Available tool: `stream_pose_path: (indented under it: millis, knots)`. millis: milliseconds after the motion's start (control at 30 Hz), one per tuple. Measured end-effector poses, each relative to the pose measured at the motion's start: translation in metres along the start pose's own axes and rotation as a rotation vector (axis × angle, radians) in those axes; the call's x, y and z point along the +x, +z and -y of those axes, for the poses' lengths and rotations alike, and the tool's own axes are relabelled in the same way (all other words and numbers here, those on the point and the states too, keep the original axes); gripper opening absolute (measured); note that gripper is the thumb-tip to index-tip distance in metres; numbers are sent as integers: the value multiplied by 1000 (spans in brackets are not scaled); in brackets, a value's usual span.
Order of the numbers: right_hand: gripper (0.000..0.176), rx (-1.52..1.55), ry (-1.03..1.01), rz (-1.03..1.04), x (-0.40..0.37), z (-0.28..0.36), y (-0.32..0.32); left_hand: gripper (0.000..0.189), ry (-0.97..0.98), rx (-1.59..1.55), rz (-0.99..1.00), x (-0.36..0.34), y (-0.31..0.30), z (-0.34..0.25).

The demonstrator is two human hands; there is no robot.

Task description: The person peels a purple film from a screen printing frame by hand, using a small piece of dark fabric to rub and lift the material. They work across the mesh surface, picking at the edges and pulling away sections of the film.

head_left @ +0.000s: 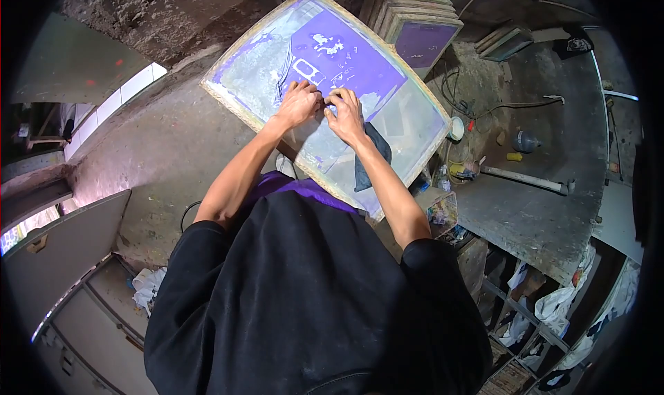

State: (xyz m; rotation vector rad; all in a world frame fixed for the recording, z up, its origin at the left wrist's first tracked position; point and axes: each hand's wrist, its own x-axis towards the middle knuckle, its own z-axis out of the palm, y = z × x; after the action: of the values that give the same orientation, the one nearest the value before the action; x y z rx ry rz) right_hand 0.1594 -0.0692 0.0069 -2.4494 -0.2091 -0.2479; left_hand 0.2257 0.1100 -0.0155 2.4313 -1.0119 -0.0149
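Observation:
A large screen-printing frame [423, 161] is tilted in front of me, its mesh partly coated purple [360, 56] with pale bare patches and a light block-shaped mark. My left hand [300, 105] is over the lower edge of the purple area, fingers bent and closed. Close beside it, my right hand [344, 114] has its fingers curled, with the fingertips near those of the left. Something small and dark shows between the two hands, too hidden to name. A dark cloth [373, 156] lies on the mesh under my right forearm.
More frames [415, 32] are stacked behind, at the upper right. On the right, a grey worktop [539, 208] has a pipe [523, 179], a clear bottle [526, 141] and a yellow container [514, 156] nearby. A white cup [456, 128] sits beside the screen's right corner.

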Motion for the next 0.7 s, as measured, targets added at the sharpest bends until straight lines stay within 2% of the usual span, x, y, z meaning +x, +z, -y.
stream_pose_path:
  millis: [200,300,433,600,700]
  knots:
    - [27,-51,11,39,-1,0,4,17,-38,-33,54,3,-8,4]
    - [26,-62,-13,46,2,0,6,22,-97,-110,130,5,-15,5]
    - [23,-108,-58,50,1,-2,8,24,-154,-205,55,-5,-25,3]
    - [18,-68,-23,28,2,-5,14,25,-79,-45,10,-19,-27,0]
    - [20,-63,-1,64,4,-6,12,29,-71,-68,102,-16,-10,5]
